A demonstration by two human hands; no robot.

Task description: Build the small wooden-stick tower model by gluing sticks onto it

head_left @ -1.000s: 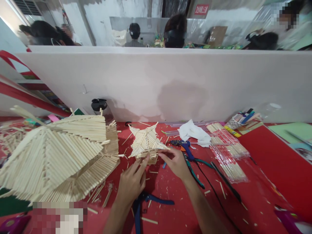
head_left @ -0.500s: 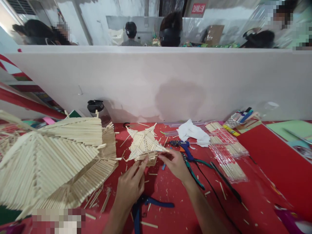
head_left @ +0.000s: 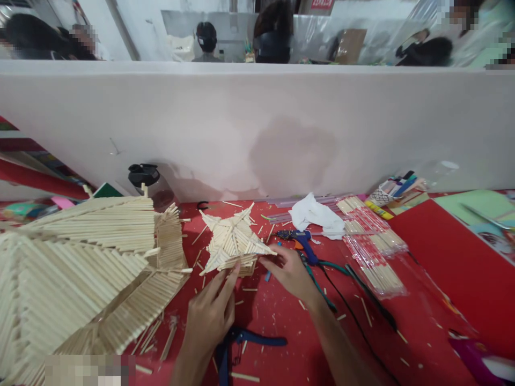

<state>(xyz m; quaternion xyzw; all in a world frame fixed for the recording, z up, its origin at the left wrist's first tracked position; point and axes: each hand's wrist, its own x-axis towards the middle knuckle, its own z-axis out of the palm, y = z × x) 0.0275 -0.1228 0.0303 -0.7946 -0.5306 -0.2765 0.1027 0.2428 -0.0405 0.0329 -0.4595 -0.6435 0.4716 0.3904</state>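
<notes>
A small star-shaped roof of wooden sticks (head_left: 231, 241) stands on the red table (head_left: 281, 316). My left hand (head_left: 211, 313) reaches up to its near edge, index finger stretched out and touching the underside. My right hand (head_left: 287, 271) pinches the roof's right corner with thumb and fingers. A much larger stick-built roof model (head_left: 80, 268) lies to the left.
A blue glue gun (head_left: 300, 238), green-handled pliers (head_left: 322, 279) and a white cloth (head_left: 316, 214) lie right of the small roof. Packets of sticks (head_left: 372, 246) sit further right. Blue-handled pliers (head_left: 241, 343) lie under my left wrist. A white partition (head_left: 257, 123) closes the back; people sit beyond it.
The view has drifted up and right, so things sit lower-left in frame. Both hands stay at the small roof's near edge with hardly any movement.
</notes>
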